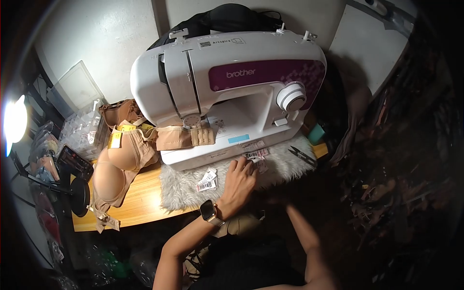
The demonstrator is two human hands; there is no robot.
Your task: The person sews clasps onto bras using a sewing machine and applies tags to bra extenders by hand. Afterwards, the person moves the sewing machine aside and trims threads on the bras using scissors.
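My left hand (pixel 239 180), with a smartwatch (pixel 208 210) on its wrist, is over the grey fur mat (pixel 181 186) at the front of the white Brother sewing machine (pixel 159 92). Its fingers are bent and close together on a printed barcode tag (pixel 257 153); the fingertips are partly hidden. More barcode tags (pixel 206 183) lie on the mat to the left. My right hand (pixel 278 198) is low in dark shadow near the table edge, its fingers unclear. A beige bra (pixel 116 166) lies at the left, its hook-and-eye band (pixel 186 138) stretched over the machine bed.
Thread snips (pixel 301 155) lie on the mat at the right. A phone (pixel 76 162) on a stand, clear plastic boxes (pixel 84 128) and a bright lamp (pixel 17 121) are at the left. The wooden table's (pixel 140 205) front edge runs below the bra.
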